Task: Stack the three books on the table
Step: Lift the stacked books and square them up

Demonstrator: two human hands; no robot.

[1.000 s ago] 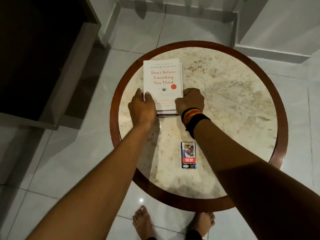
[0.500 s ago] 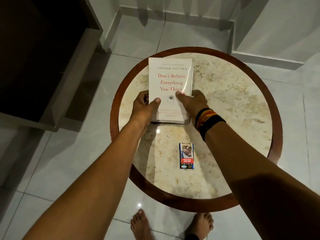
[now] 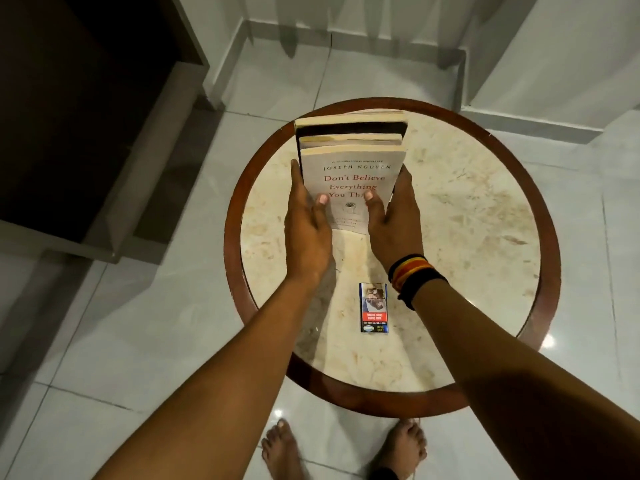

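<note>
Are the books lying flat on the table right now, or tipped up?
Tipped up. The books show their page edges on top, front cover facing the camera, clamped between left hand and right hand over the table.

Both hands, left hand point(image 3: 306, 230) and right hand point(image 3: 394, 220), grip three books point(image 3: 349, 157) tilted upright above a round table point(image 3: 450, 237).

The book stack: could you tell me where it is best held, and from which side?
By its two long side edges, one hand per side, as now: left hand and right hand clamp the tilted stack, thumbs on the white cover. Three loose books could slide apart, so squeezing both edges likely keeps them together.
</note>
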